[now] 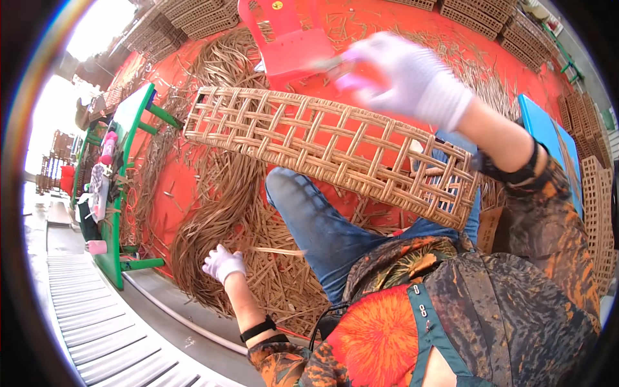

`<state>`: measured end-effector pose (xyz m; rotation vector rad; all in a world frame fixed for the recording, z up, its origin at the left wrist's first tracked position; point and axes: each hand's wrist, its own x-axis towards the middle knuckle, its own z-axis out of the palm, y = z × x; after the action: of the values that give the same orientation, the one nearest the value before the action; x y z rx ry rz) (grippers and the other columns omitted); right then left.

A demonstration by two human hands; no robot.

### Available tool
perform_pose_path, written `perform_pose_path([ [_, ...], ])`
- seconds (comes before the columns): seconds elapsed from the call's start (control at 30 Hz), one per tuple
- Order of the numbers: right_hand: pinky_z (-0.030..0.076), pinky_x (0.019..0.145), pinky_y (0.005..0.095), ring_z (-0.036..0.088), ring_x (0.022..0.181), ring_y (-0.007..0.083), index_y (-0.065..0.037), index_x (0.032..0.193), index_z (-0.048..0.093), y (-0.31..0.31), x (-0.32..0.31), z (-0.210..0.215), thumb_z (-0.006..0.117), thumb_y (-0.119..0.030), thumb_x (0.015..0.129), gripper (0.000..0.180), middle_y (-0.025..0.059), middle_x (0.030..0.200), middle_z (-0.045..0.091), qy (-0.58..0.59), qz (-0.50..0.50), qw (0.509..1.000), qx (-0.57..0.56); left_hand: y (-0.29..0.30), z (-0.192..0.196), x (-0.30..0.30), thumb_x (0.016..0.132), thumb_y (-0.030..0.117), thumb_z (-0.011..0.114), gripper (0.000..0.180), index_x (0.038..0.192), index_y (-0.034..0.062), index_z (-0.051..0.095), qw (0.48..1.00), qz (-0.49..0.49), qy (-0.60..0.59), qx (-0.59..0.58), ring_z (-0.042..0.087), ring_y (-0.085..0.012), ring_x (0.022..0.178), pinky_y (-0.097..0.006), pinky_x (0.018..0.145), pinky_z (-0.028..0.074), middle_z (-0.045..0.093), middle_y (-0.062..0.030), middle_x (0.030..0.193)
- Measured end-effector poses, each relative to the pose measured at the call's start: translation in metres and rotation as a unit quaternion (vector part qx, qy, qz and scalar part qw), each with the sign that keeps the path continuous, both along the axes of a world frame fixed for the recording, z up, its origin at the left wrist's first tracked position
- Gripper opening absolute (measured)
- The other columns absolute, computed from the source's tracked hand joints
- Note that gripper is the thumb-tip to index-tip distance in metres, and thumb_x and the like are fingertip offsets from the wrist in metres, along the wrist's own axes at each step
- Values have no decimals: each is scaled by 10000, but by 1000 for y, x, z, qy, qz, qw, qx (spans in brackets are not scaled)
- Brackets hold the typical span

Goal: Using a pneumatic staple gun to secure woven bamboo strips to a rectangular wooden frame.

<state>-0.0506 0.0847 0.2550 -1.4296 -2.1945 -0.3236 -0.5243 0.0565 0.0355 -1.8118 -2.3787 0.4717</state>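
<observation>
A long woven wicker panel (335,151) with open square gaps lies slanted across my knees. Above its far side my right hand (409,84), in a white glove, is smeared by motion. It grips what look like scissors (351,79) with pink handles, the grey blades pointing left. Low on the left, my left hand (224,263), also gloved, rests at a thick bundle of brown dried strands (196,238). Its fingers look slightly apart. One pale strand (277,251) stretches right from near this hand toward my knee.
A red plastic chair (293,51) stands ahead on the red floor, amid loose strands. To the left are a green-framed table (122,187) and a slatted roller conveyor (103,322). A blue stool (558,145) sits at the right. Stacked wicker baskets (200,16) line the back.
</observation>
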Motion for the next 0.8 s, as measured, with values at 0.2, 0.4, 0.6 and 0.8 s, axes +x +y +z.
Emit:
perform_pose_path([
  [0.2, 456, 1073, 447, 587, 1250, 368, -105, 1328, 642, -77, 244, -47, 613, -651, 857, 721, 197, 1346, 603, -74, -459, 879, -106, 27, 11, 19, 917, 119, 726, 258, 1151, 9, 721, 834, -95, -519, 160, 687, -224, 1027, -338, 921, 530, 728, -117, 1129],
  [0.4, 421, 1098, 508, 588, 1274, 359, -127, 1354, 640, -229, 408, -101, 595, -657, 865, 722, 179, 1381, 601, -117, -724, 650, -198, 43, 74, 132, 939, 57, 685, 222, 1157, 33, 719, 768, -202, -540, 279, 672, -196, 931, -331, 839, 545, 693, -99, 1102],
  [0.6, 456, 1063, 413, 645, 1190, 305, -60, 1322, 657, -290, 465, -100, 585, -563, 957, 625, 166, 1255, 694, 121, -564, 805, -137, 81, 82, 180, 990, 108, 618, 176, 1112, 36, 723, 722, -368, -434, 392, 646, -231, 1014, -350, 865, 518, 700, -82, 1064],
  [0.8, 440, 1067, 321, 616, 1173, 183, -1, 1301, 629, -191, 120, -98, 560, -249, 1060, 352, 103, 1242, 679, 476, -158, 857, -118, 107, 75, 186, 960, 185, 646, 143, 928, 60, 708, 725, -415, -356, 418, 635, -292, 961, -421, 931, 440, 707, -91, 967],
])
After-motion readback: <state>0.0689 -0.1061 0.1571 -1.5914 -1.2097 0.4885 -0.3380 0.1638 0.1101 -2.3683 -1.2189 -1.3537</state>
